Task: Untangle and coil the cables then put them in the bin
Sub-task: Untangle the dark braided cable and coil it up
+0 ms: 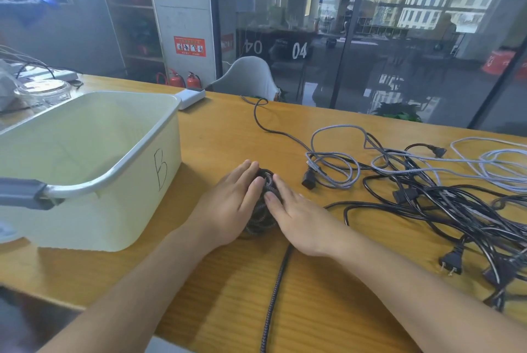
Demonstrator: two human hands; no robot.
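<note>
On the wooden table (216, 130), the left hand (228, 207) and right hand (299, 218) press a dark braided coil (261, 217) with straight fingers, beside the bin (119, 181).

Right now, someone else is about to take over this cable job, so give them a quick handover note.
Left hand and right hand: fingers straight, pressing the dark braided cable coil between them on the wooden table.
The coil's tail runs toward the near table edge, so coiling is unfinished.
Pale plastic bin marked B: left of the hands, no cables visible inside.
Tangled pile of black and grey cables: right, untouched.
Left: finish this coil, bin it, then the pile.
</note>
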